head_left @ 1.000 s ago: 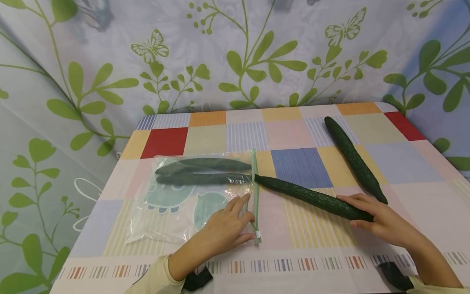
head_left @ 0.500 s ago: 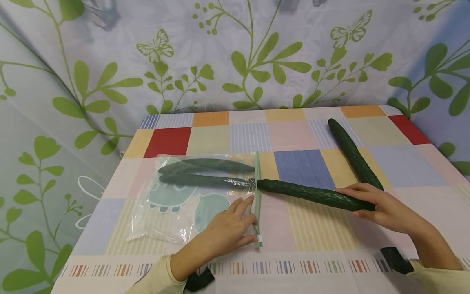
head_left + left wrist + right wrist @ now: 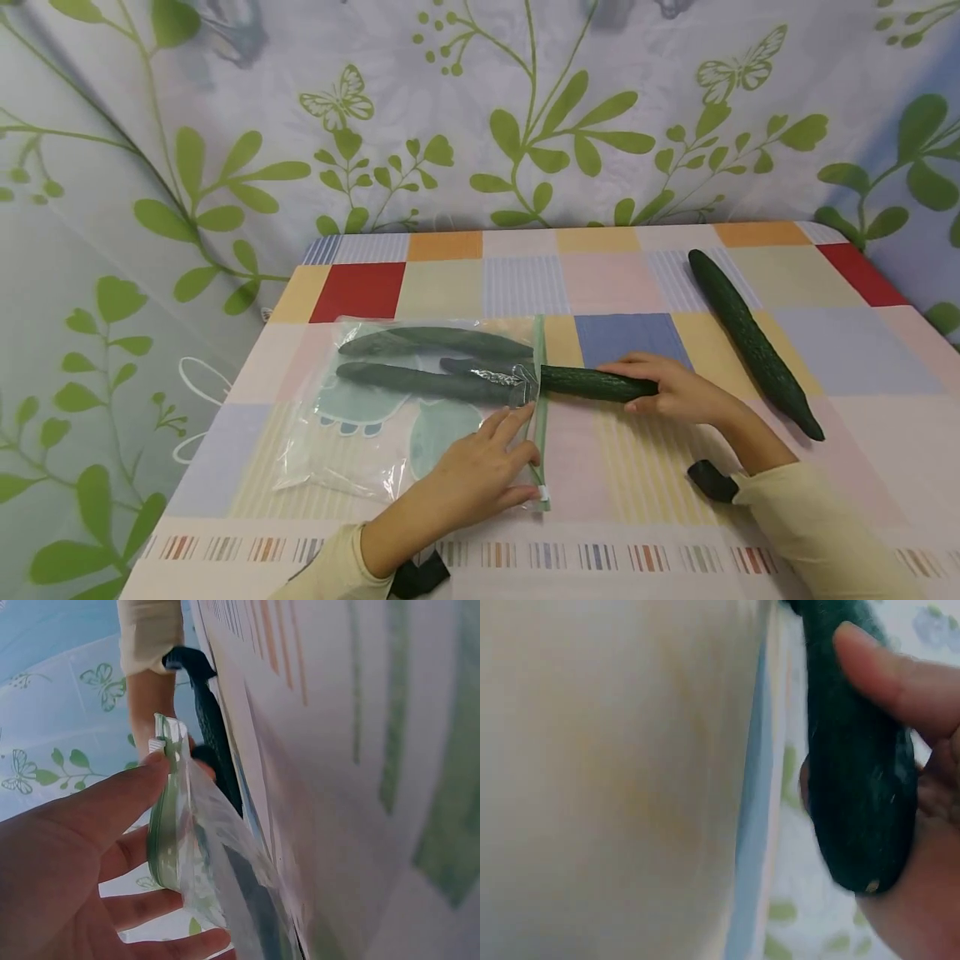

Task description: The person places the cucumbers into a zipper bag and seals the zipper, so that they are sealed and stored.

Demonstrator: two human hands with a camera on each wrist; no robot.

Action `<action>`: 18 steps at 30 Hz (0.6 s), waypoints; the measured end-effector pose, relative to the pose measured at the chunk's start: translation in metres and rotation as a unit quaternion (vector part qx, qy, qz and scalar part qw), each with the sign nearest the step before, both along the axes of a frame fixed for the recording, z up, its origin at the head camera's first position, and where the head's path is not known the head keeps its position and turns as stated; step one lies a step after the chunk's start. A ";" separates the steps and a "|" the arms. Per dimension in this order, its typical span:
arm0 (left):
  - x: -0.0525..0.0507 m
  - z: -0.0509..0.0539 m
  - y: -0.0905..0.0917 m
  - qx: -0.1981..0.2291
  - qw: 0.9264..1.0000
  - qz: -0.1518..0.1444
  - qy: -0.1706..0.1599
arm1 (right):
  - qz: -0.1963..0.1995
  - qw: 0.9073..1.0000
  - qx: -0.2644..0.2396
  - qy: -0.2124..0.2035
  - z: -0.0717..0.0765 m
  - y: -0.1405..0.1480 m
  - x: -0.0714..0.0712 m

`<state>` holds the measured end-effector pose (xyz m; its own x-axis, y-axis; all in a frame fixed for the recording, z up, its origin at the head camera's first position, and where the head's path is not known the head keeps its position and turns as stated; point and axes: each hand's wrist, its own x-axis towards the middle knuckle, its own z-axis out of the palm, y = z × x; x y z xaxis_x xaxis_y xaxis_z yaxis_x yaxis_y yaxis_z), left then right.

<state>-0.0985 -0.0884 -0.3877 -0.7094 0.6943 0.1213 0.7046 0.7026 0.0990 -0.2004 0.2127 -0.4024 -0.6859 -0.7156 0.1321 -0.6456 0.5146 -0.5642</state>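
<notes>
Currently, we find the right hand [image 3: 675, 390] curled around one end of a cucumber [image 3: 592, 383], whose other end lies inside the clear bag [image 3: 352, 462]. To its left, we record the left hand [image 3: 480, 467], fingers partly spread, thumb and fingertips holding the bag's green-edged mouth [image 3: 539, 335]. Past the left hand, we count two bagged cucumbers [image 3: 420, 381]; to the right hand's right, a loose cucumber [image 3: 746, 340] rests on the patchwork cloth [image 3: 637, 492].
</notes>
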 end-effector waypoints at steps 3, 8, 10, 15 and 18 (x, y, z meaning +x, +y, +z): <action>0.000 0.001 0.000 -0.005 1.000 0.005 -0.004 | 0.008 0.999 -0.005 -0.037 -0.003 -0.025 -0.011; -0.001 0.003 0.001 -0.010 1.000 0.006 0.007 | 0.009 0.997 -0.019 -0.069 -0.006 -0.057 -0.020; -0.001 0.003 0.002 -0.007 1.000 0.006 0.012 | 0.007 0.997 -0.024 -0.072 -0.007 -0.068 -0.022; 0.000 0.004 0.000 -0.003 1.000 0.007 0.021 | -0.006 0.996 -0.036 -0.086 -0.010 -0.087 -0.024; 0.000 0.005 -0.002 -0.003 1.000 0.008 0.029 | -0.019 0.995 -0.030 -0.097 -0.011 -0.097 -0.025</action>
<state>-0.0987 -0.0901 -0.3831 -0.7122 0.6842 0.1571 0.6980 0.7141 0.0540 -0.2254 0.1157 -0.4134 -0.7291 -0.6834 0.0368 -0.5021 0.4976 -0.7074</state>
